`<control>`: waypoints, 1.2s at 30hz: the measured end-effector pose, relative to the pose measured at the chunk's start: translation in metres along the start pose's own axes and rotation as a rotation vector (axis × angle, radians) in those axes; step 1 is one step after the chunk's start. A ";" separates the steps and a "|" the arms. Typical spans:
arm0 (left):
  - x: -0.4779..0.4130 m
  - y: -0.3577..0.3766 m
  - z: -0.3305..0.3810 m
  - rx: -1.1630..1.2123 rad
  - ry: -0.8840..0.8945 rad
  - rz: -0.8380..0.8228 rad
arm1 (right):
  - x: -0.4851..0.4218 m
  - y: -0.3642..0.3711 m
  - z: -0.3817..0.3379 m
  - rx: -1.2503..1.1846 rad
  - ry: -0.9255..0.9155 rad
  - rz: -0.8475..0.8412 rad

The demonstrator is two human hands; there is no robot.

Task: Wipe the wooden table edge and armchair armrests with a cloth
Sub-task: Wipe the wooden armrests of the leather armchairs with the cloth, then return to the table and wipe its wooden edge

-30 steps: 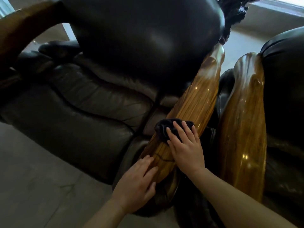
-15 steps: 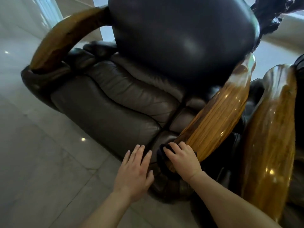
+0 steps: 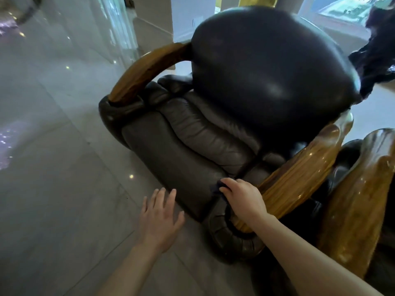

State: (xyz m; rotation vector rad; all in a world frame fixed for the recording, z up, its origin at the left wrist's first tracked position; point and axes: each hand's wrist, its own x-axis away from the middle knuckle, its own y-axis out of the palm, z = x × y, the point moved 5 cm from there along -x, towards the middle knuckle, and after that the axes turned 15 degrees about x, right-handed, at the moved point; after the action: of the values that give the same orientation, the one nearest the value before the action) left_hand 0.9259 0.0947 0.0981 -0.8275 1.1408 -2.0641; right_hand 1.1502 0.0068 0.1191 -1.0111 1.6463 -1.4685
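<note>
Tiled floor [image 3: 53, 189] widened; right hand [image 3: 243, 197] reached armrest [image 3: 299, 174] base.

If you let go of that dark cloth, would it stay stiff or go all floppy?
Probably floppy: the dark cloth bunches into soft folds under the right hand. It looks light too, since the fingers alone pin it near the low end of the wooden armrest. That glossy wood may let it slide off easily.

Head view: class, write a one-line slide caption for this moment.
Right hand presses a dark cloth at the wooden armrest's lower end; left hand hovers open.
</note>
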 end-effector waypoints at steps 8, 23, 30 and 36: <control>0.058 -0.086 0.009 -0.007 -0.093 0.063 | 0.014 -0.080 -0.055 -0.025 -0.085 -0.024; 0.190 -0.167 -0.020 -0.108 -0.363 0.197 | 0.039 -0.171 -0.149 -0.016 -0.352 -0.071; 0.239 -0.188 -0.040 -0.047 -0.490 0.284 | 0.054 -0.197 -0.193 -0.031 -0.472 -0.074; 0.284 -0.203 -0.074 -0.052 -0.594 0.302 | 0.072 -0.211 -0.246 -0.020 -0.566 -0.102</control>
State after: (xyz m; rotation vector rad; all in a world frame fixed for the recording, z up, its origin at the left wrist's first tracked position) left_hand 0.6523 -0.0010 0.3067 -1.1188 0.9146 -1.4092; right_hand 0.9207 0.0415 0.3558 -1.3854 1.2137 -1.0884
